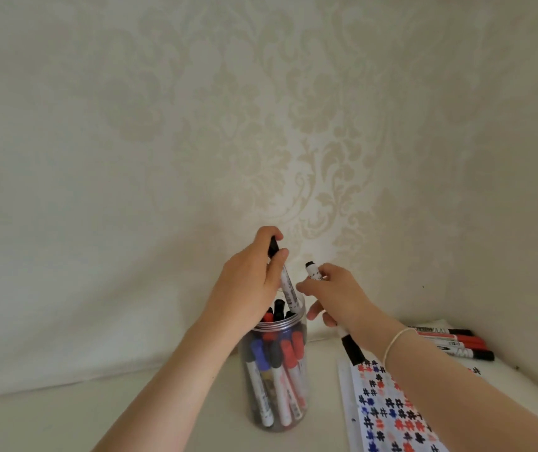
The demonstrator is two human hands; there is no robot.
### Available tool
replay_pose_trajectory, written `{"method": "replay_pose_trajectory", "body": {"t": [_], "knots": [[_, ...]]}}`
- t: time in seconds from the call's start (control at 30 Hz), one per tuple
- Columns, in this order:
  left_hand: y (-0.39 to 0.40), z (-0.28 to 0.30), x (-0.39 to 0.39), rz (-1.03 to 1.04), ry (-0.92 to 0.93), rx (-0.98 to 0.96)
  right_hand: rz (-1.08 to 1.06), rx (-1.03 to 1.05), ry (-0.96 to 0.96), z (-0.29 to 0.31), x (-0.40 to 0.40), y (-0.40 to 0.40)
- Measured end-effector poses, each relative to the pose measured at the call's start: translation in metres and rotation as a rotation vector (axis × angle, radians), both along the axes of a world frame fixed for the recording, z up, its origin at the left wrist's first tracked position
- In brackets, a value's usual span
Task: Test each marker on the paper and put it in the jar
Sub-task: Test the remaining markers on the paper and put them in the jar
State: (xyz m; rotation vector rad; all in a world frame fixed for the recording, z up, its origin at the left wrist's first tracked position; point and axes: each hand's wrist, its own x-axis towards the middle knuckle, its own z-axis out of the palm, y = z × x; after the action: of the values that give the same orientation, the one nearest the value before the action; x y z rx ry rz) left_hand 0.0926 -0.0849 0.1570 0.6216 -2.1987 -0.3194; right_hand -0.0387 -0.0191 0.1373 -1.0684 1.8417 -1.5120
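Above the clear plastic jar (274, 380) standing on the pale counter (163, 419), the left hand (248, 282) is gripping a white-barrelled marker with a black cap (288, 288), cap end up between thumb and fingers, its lower end dipping inside the jar's rim. Just right of the jar, the right hand (332, 295) is holding a second white marker with a black cap (313, 272) in curled fingers; one black end is poking up above the fist and the other black end is showing below the wrist, though it is hard to tell whether that lower piece belongs to the same marker. Inside the jar, red, blue and black capped markers (277, 353) are standing packed together. Right of the jar, a white paper sheet covered in red, blue and black scribble marks (391, 415) is lying flat on the counter. Beyond the paper, farther right of the jar, several loose red and black markers (456, 344) are lying side by side. A thin pale bracelet (394, 344) is circling the right wrist.
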Motion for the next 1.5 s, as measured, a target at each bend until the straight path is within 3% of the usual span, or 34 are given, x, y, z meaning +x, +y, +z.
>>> {"method": "replay_pose_trajectory", "body": {"t": [0.2, 0.43, 0.63, 0.87, 1.13, 1.23, 1.5], "knots": [[-0.001, 0.018, 0.008, 0.022, -0.105, -0.151, 0.062, 0.061, -0.023, -0.001, 0.004, -0.002], [-0.012, 0.033, 0.015, 0.004, -0.181, -0.088, 0.018, 0.153, 0.332, 0.010, 0.004, -0.018], [-0.016, 0.030, 0.016, 0.012, -0.132, -0.038, 0.004, 0.256, 0.613, 0.009, 0.008, -0.030], [-0.021, 0.017, 0.023, 0.047, 0.164, 0.087, 0.017, 0.423, 0.637, 0.016, 0.002, -0.038], [-0.016, 0.020, 0.019, 0.040, 0.135, -0.009, 0.137, 0.567, 0.722, 0.028, 0.002, -0.041], [-0.015, 0.019, 0.018, 0.027, 0.135, -0.040, 0.147, 0.565, 0.682, 0.029, 0.001, -0.040], [-0.017, 0.013, 0.020, -0.030, 0.180, -0.057, 0.221, 0.461, 0.280, 0.017, -0.011, -0.034]]}}
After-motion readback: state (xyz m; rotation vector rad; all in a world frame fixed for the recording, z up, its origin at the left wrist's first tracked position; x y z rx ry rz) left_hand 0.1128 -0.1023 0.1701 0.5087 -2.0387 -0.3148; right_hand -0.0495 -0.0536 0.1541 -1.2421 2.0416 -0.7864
